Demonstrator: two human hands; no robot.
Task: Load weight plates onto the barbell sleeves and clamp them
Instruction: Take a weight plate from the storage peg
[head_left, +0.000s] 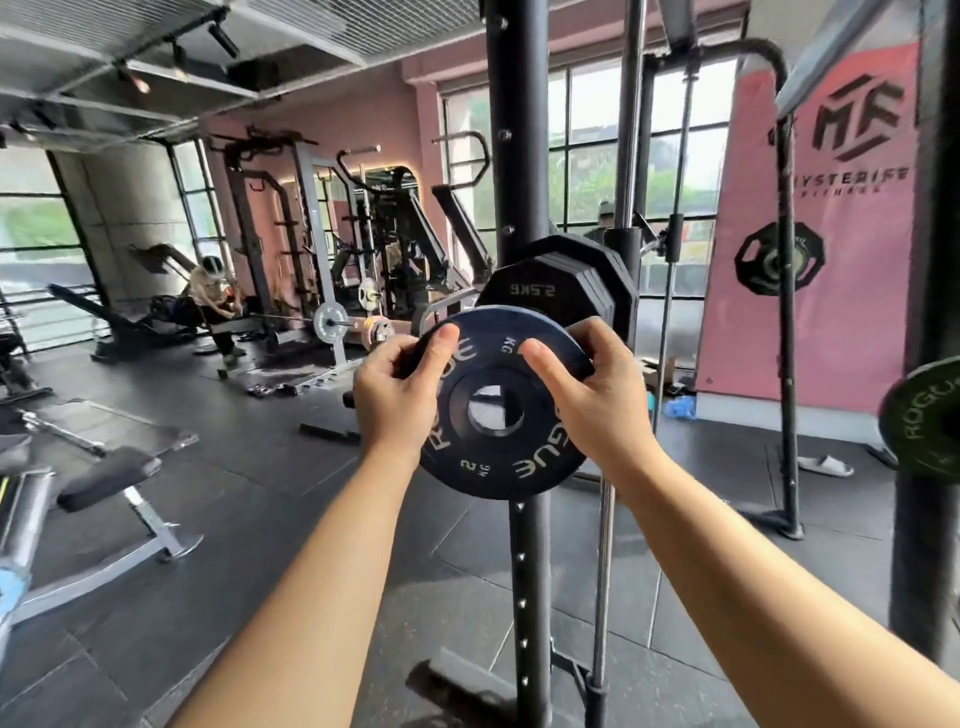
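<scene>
The person holds a dark blue Rogue 2 kg plate (470, 467) up in the air, in front of the black rack upright (530, 571). The left hand (397, 395) grips its left edge and the right hand (597, 400) its right edge, with both thumbs on the near face. Just behind it, a stack of black 2.5 kg plates (545, 291) sits at the rack. A green Rogue plate (924, 421) shows at the right border.

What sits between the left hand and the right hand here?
The blue Rogue plate: the left hand grips its left edge and the right hand its right edge. The head view shows this plainly.
</scene>
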